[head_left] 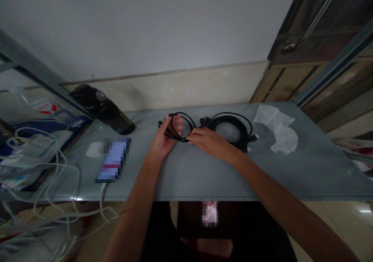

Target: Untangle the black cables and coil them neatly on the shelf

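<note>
A small coil of black cable is lifted just above the grey table near its far edge. My left hand grips the coil's left side, fingers curled through the loop. My right hand pinches the coil's lower right part with fingers pressed together. Just right of my right hand, a larger coil of black cable with plugs at both ends lies flat on the table.
A black handheld device lies at the back left. A phone and a slip of white paper lie to the left. Crumpled white tissue sits at the right. White cables hang off the left side.
</note>
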`<state>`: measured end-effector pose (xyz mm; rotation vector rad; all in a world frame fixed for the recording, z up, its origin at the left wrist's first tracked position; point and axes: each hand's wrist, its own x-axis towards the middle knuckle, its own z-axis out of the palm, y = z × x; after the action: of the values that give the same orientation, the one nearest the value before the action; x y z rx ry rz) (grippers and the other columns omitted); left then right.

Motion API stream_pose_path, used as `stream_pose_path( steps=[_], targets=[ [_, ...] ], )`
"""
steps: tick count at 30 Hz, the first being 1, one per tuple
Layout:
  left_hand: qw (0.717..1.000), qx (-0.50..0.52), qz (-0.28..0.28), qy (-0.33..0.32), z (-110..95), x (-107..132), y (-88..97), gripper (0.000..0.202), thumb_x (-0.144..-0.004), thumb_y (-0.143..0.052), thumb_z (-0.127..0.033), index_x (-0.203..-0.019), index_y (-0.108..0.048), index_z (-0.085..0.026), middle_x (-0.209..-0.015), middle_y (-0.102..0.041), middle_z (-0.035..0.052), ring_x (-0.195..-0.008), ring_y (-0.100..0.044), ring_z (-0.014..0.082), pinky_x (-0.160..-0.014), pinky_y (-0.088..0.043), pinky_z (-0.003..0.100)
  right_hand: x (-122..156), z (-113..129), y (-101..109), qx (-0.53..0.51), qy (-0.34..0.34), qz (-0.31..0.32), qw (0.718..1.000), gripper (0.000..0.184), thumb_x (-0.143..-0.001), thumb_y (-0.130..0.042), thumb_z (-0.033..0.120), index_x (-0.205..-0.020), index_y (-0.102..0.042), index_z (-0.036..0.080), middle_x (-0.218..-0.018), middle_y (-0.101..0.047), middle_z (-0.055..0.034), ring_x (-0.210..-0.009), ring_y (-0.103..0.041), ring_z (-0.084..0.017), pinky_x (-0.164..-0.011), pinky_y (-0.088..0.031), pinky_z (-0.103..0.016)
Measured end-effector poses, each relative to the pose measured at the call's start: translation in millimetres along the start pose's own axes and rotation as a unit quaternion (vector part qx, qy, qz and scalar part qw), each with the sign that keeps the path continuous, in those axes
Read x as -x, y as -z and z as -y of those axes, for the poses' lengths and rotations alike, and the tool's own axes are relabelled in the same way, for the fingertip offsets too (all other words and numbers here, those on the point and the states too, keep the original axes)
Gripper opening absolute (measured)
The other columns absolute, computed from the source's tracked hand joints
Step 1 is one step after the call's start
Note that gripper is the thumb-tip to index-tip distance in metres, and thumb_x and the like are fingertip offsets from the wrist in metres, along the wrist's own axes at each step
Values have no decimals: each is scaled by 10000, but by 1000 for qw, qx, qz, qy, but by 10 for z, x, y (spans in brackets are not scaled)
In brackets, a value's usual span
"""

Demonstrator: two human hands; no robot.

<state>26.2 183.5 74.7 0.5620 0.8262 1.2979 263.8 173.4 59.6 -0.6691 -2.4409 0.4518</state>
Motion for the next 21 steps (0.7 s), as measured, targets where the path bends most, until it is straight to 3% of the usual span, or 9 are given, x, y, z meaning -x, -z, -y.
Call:
stream_pose_path(
  steps=[2, 5, 7, 10, 13, 15, 18, 21],
  targets=[
    [1000, 0, 23, -9, 11, 26, -13, 389, -1190, -615, -405, -1279, -797, -73, -756, -767, 33, -521, -671, 106, -546, -608, 221, -1, -10, -14, 2, -3, -1, 1000, 250, -1195, -589, 297, -1317, -804, 257, -1236, -752, -75, -1120, -724, -222, -1071, -559, -396],
    [998, 0, 63, -20, -2, 66, -34, 341, -1142, -721, -419, -1198, -807, -94, -512, -495, -96, -349, -391, 46, -437, -462, 168, 0, -46, -44, 7, -10, -3, 1000, 186, -1154, -689, 341, -1261, -814, 254, -1223, -762, -69, -1135, -728, -231, -1078, -555, -409],
    [997, 5, 77, -17, -27, 81, -39, 321, -1147, -716, -419, -1159, -802, -110, -466, -357, -135, -311, -256, 34, -379, -358, 155, 1, -70, -60, 14, -18, -5, 1000, 179, -1106, -770, 333, -1255, -813, 244, -1238, -770, -75, -1150, -731, -242, -1090, -550, -424],
    [998, 9, 62, -18, -44, 67, -20, 281, -1142, -717, -393, -1119, -782, -121, -466, -291, -148, -300, -195, 32, -324, -242, 159, 3, -95, -73, 26, -30, -9, 999, 240, -1058, -828, 269, -1296, -803, 241, -1268, -773, -88, -1181, -727, -259, -1134, -535, -458],
    [998, -13, -8, -62, 4, 9, 22, 218, -1026, -862, -323, -988, -720, -161, -518, -374, -136, -327, -259, 24, -315, -202, 160, 4, -106, -84, 28, -36, -11, 999, 241, -1062, -801, 210, -1300, -805, 244, -1257, -770, -94, -1190, -719, -266, -1149, -532, -475],
    [991, -34, -62, -117, 65, -40, 55, 303, -914, -951, -275, -919, -663, -183, -601, -502, -110, -377, -347, 21, -329, -220, 155, 5, -112, -89, 24, -35, -9, 999, 226, -1066, -790, 202, -1287, -809, 241, -1241, -770, -95, -1179, -718, -264, -1140, -537, -474],
    [972, -70, -127, -184, 154, -108, 104, 361, -827, -998, -262, -932, -659, -195, -733, -630, -69, -515, -545, 55, -387, -337, 152, 4, -121, -95, 25, -35, -10, 999, 206, -1065, -793, 206, -1268, -808, 234, -1224, -770, -93, -1168, -718, -263, -1128, -541, -470],
    [950, -110, -176, -233, 209, -165, 162, 311, -834, -976, -230, -955, -691, -200, -824, -691, -40, -726, -719, 117, -504, -489, 164, 7, -135, -104, 33, -34, -16, 999, 209, -1055, -806, 203, -1262, -803, 223, -1214, -767, -98, -1180, -710, -275, -1124, -540, -481]
  ],
)
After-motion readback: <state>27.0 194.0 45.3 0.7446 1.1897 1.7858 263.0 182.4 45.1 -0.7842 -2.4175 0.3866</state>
